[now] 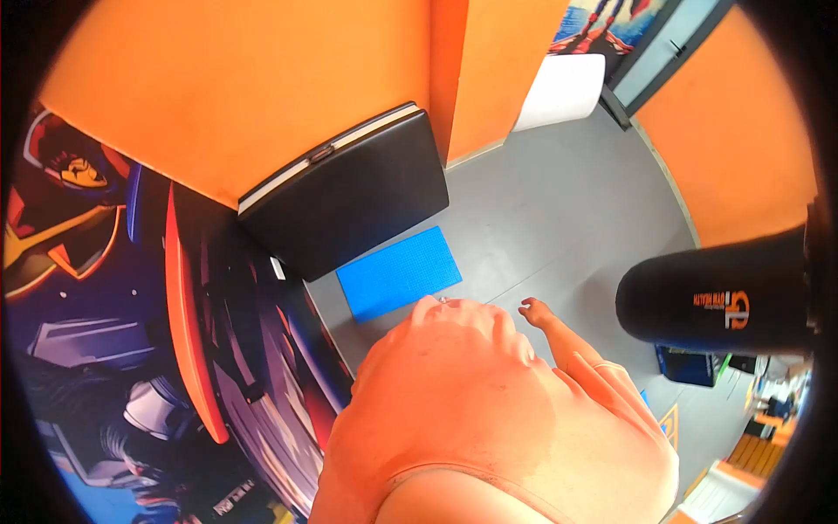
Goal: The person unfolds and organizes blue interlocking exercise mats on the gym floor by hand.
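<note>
My right hand [535,312] hangs out past the right side of my orange shirt [454,375], above the grey floor. Its fingers are small in view, loosely bent and a little apart, with nothing seen in them. My left hand does not show; the shirt fills the lower middle and may hide it. Beyond the shirt's hem, a blue textured mat [399,272] lies on the floor, to the left of my right hand and not touched by it.
A black padded case [349,192] leans on the orange wall behind the mat. At right, a black punching bag [707,297] juts in. A white object [563,92] stands near the far door [672,52]. A mural [131,306] covers the left wall.
</note>
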Motion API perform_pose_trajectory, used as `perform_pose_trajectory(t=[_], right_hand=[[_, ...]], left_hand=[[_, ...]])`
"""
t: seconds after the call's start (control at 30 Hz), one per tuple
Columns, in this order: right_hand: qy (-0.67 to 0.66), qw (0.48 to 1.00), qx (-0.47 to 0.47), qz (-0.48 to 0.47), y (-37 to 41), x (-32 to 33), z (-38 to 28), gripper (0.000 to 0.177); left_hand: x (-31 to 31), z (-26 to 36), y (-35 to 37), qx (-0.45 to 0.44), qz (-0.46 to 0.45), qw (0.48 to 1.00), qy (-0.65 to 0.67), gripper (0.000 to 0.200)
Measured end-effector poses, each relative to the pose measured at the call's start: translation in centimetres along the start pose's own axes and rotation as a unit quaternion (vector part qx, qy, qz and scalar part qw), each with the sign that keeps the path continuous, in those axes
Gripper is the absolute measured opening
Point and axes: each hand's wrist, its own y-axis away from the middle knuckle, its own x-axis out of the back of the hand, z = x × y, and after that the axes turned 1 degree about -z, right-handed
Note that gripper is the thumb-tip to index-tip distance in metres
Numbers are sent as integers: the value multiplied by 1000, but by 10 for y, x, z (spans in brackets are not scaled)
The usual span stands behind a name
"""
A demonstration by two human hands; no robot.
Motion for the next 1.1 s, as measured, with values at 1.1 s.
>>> perform_pose_trajectory(t=[1.1], right_hand=[[-473, 810, -189, 291, 315, -360, 46, 53]], left_hand=[[25, 308, -103, -213, -307, 918, -128, 34]])
